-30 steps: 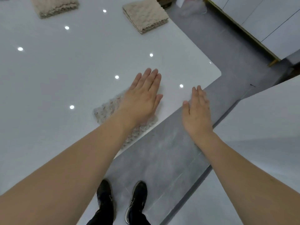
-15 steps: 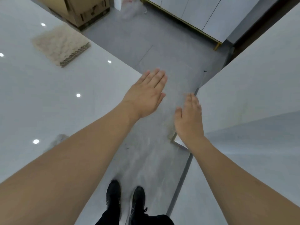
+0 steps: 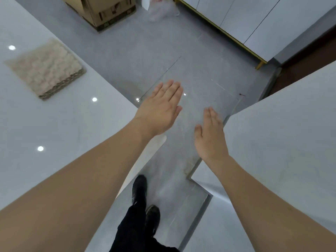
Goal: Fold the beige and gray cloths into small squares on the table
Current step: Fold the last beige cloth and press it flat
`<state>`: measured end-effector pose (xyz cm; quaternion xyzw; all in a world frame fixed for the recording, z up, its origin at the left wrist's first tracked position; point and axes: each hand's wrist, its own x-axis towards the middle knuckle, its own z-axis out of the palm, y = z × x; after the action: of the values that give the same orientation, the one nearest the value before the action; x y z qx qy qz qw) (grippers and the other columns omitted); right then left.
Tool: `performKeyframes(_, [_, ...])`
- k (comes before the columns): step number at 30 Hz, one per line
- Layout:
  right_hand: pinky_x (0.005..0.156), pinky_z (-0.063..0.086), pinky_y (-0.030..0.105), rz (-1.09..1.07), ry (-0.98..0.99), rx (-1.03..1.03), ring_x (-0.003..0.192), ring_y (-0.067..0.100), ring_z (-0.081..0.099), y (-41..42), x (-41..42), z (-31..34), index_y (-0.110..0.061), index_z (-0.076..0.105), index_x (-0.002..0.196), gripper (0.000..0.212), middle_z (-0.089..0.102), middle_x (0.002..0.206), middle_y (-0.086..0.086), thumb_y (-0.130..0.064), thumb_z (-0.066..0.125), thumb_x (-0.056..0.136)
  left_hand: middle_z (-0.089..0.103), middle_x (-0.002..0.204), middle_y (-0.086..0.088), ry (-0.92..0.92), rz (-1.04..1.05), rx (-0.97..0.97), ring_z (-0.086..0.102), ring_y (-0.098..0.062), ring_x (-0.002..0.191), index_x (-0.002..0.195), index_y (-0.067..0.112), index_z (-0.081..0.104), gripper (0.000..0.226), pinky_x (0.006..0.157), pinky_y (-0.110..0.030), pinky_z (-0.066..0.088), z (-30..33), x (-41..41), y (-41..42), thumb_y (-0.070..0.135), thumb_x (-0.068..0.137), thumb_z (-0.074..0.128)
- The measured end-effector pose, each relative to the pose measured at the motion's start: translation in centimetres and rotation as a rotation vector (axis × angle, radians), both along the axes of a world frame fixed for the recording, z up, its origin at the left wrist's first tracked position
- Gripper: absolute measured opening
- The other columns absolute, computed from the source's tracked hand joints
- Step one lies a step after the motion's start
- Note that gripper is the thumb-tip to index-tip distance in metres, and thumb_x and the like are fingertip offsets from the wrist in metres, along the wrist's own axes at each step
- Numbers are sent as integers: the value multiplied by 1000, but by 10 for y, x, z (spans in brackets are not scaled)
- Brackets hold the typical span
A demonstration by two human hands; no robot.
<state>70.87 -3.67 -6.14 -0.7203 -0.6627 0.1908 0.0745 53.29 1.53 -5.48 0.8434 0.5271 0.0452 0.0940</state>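
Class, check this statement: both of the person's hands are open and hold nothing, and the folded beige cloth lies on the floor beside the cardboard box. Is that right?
Not quite. The left hand and right hand are indeed open and hold nothing, but the folded beige cloth lies on the white table, not on the floor. The cardboard box stands on the floor beyond the table. The head view shows this.

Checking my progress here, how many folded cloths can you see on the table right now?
1. A folded beige cloth lies on the white table, far left. Others may be out of frame or hidden under the left forearm.
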Motion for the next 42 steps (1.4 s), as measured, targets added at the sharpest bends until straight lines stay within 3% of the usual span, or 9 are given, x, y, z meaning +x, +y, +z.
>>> performKeyframes(3, [121,2,33,88,19,-3,149,19,3,36,-16,-6,-7,14,153,57,7,161,8,-18,33,101,12,162,-9,-19,110,16,4,-23,150,154,6,15,63,120,-35,-6,-8,-11,21,39,100,11])
performKeyframes(9, [120,-3,28,362,81,-33,149,16,1,88,-58,-24,-7,12,153,56,6,162,7,-18,32,102,30,156,-16,-59,423,86,21,-30,147,148,0,30,58,121,-42,9,-17,-48,34,35,103,22])
performKeyframes(15, [121,7,37,646,158,-15,148,22,8,121,-112,-18,-2,20,151,55,14,160,12,-15,36,100,19,160,-13,-87,785,137,8,-27,150,152,2,20,59,122,-38,0,-13,-94,4,34,103,19])
performKeyframes(24, [121,4,34,936,269,-5,148,17,6,140,-217,-12,-6,17,152,55,13,161,9,-20,32,101,13,162,-13,-154,1159,184,5,-26,150,153,2,16,58,122,-38,0,-21,-174,-38,32,104,23])
performKeyframes(36, [122,5,37,1152,233,52,149,18,5,194,-316,-13,-6,20,152,54,13,161,8,-19,31,101,17,161,-13,-267,1347,160,7,-25,150,152,2,21,61,122,-39,4,-33,-223,-3,37,102,19])
performKeyframes(42, [121,2,37,1341,178,95,149,19,4,227,-350,-25,-7,22,151,53,14,161,8,-21,31,101,17,162,-8,-217,1414,100,7,-23,150,154,8,19,58,122,-37,2,-47,-245,19,37,104,22])
